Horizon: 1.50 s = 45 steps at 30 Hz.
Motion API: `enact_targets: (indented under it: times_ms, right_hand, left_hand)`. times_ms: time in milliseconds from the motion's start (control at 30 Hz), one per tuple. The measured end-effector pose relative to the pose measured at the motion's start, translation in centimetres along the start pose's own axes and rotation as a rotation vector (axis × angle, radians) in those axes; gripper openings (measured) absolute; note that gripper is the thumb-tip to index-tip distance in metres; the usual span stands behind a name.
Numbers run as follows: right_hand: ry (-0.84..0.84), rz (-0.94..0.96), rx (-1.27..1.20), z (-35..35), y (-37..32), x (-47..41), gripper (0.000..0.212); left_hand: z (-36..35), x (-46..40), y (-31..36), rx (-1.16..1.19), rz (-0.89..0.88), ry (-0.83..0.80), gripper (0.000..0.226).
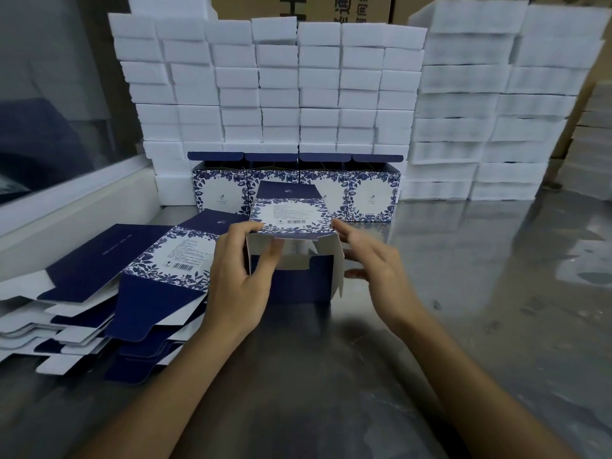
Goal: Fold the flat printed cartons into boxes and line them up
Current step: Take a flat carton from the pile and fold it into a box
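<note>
Carton in hand: half-formed blue-and-white floral printed cardboard carton (291, 246), at centre of view, open end toward the camera, white inside showing, flaps not yet tucked.
Left hand (243, 276): grasping the carton's left wall, thumb on the printed top panel, fingers curled into the open mouth.
Right hand (371, 263): released, fingers straight, fingertips touching the carton's right edge, palm alongside the right wall.
Flat stock: fanned pile of flat navy-and-floral cardboard blanks (109, 293), at 9 o'clock of the held carton, lying on the table.
Finished row: four erected floral boxes (296, 188) with navy lids upright, at 12 o'clock, side by side, touching one another.
Backdrop: stacked white foam blocks (281, 84) just behind the row; taller stacks of white foam at 2 o'clock.
Surface: grey reflective metal table (480, 293).
Step in hand: squaring the tube and closing one end, by the look of it.
Next move calls for: folding in the side flaps, then tucking the navy flap, then setting the box by the row at 12 o'clock.
</note>
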State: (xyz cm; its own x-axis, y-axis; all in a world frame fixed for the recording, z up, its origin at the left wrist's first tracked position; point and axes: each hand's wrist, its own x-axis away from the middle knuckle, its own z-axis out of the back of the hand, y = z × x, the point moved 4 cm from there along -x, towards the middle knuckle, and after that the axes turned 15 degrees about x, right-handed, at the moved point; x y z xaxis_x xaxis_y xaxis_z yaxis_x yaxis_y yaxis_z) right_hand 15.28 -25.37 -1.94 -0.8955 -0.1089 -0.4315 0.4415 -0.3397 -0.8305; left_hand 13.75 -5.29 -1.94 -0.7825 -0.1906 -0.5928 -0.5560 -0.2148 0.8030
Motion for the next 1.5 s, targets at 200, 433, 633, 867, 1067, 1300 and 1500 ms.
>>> enact_targets:
  times_ms: [200, 433, 633, 867, 1067, 1300, 1500]
  right_hand:
    - [0.065, -0.015, 0.163, -0.9, 0.5, 0.3, 0.058]
    - [0.317, 0.053, 0.441, -0.1, 0.1, 0.5, 0.015]
    - [0.378, 0.056, 0.468, 0.3, -0.2, 0.5, 0.017]
    - [0.121, -0.100, 0.580, -0.4, 1.4, 0.1, 0.019]
    - [0.094, -0.106, 0.587, -0.4, 1.7, 0.0, 0.029]
    - [-0.025, -0.175, 0.619, -1.0, 2.9, 0.0, 0.019]
    - [-0.099, -0.188, 0.592, -0.9, 3.6, 0.0, 0.024]
  left_hand:
    - [-0.3, 0.6, 0.5, -0.007, 0.036, 0.016, 0.044]
    - [-0.6, 0.9, 1.1, 0.007, -0.022, 0.000, 0.041]
    - [-1.0, 1.0, 1.1, 0.009, -0.042, -0.022, 0.043]
    - [-0.5, 0.6, 0.7, 0.006, 0.011, -0.013, 0.050]
    - [-0.6, 0.7, 0.8, -0.025, 0.005, -0.026, 0.044]
    - [-0.6, 0.6, 0.8, -0.023, 0.010, -0.042, 0.046]
    - [-0.6, 0.6, 0.6, -0.031, 0.007, -0.047, 0.043]
